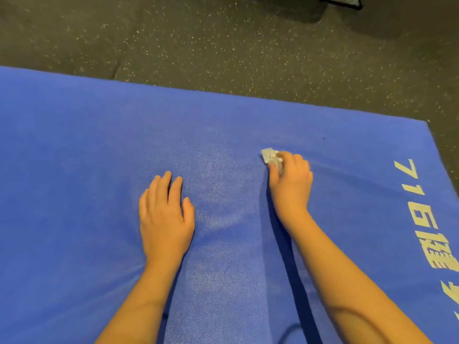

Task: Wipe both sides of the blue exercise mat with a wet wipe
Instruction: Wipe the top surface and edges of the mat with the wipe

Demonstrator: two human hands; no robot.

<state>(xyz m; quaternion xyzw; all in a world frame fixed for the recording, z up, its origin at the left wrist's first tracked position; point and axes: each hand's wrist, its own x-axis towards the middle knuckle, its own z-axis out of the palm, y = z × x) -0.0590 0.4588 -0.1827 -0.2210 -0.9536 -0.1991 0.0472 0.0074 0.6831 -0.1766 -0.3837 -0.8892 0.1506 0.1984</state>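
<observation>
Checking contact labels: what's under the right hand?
A crumpled wet wipe, gripped by the right hand against the blue mat. One corner pokes out at the upper left. The rest of the wipe is hidden by the hand.

On the mat (74, 170), left hand (165, 219) lies left of the wipe (269, 155).

The floor (223, 40) in front of me is dark rubber flecked with pale specks. The blue exercise mat (74, 145) lies flat on it and fills most of my view, its far edge running at a slant to the far right corner. Pale lettering (422, 219) runs along the mat's right end. Well apart from the mat, a dark object (341, 1) sits on the floor, mostly cut off; I can't tell what it is.
</observation>
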